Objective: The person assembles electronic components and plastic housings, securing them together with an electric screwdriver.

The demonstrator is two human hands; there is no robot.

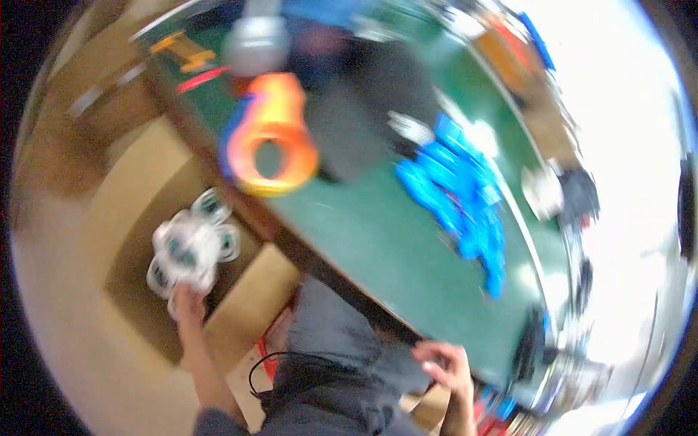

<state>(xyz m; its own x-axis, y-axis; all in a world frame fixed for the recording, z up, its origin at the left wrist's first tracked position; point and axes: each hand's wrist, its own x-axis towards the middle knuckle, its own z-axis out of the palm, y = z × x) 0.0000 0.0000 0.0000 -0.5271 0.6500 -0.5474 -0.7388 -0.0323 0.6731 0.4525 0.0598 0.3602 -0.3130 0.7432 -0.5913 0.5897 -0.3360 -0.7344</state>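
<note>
Down at the left, my left hand (189,299) reaches into an open cardboard box (240,292). Its fingers close on the near edge of a white round part with a dark green middle (185,245) and are partly hidden by it. Smaller white ring-shaped parts (211,206) lie around and under that one in the box. By the front edge of the green table (349,247), my right hand (445,363) hangs with its fingers loosely bent and apart, holding nothing. Motion smears much of the picture.
An orange rounded piece with a hole (291,156) sits near the table's left edge. Beside it are a dark grey sheet (378,102) and a crumpled bright blue thing (458,189). A yellow-orange piece (185,52) lies at the far left corner. Assorted items line the far edge.
</note>
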